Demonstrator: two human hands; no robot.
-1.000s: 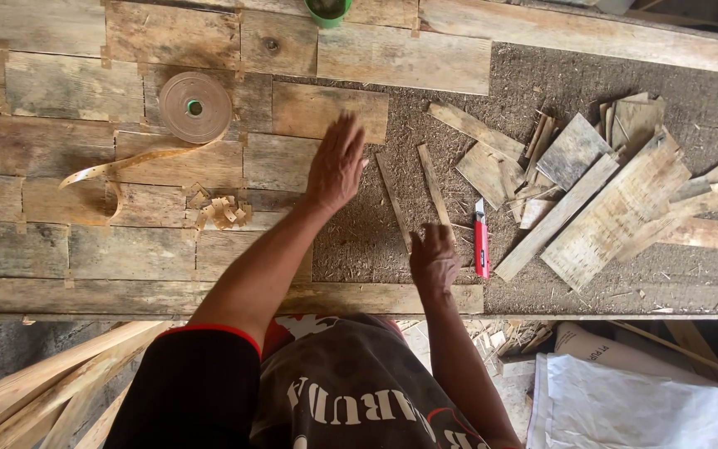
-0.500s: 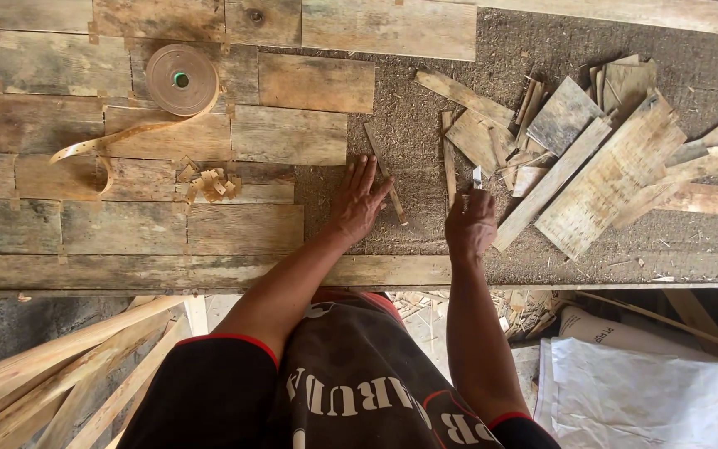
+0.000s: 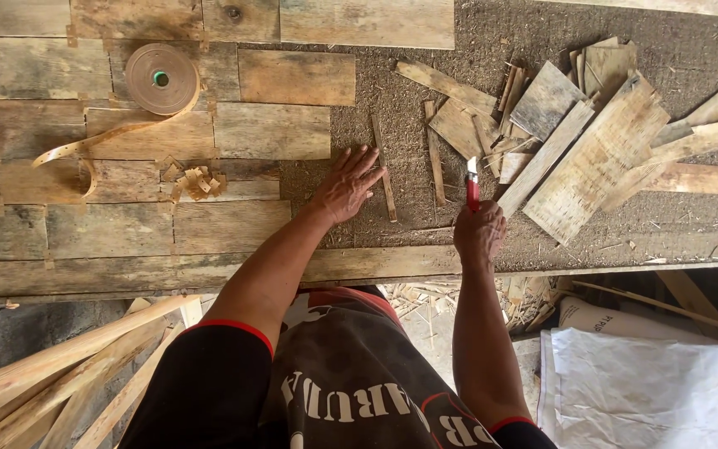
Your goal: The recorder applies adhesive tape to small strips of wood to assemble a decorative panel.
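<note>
Grip: right hand (image 3: 479, 233) fisted tight round red-handled knife (image 3: 472, 186), blade end pointing to 12 o'clock.
Left hand (image 3: 347, 185): flat, fingers spread, holding nothing, palm down on bench (image 3: 708, 224) just at edge of plank panel (image 3: 276, 79).
Knife look: slim red grip w/ pale metal tip; lower handle buried in fist.
Knife spot: just at 9 o'clock of offcut pile (image 3: 575, 133), at 3 o'clock from left hand, w/ thin sticks (image 3: 384, 179) lying between.
Tape roll (image 3: 162, 78): tan, at 10 o'clock of left hand, loose tail curling down-left over planks.
Shavings (image 3: 195, 180): small curled heap at 9 o'clock of left hand.
Hidden: blade edge too small to tell; panel cut off at left & top.
White sheet (image 3: 650, 391): below bench, 5 o'clock, partly out of shot.
</note>
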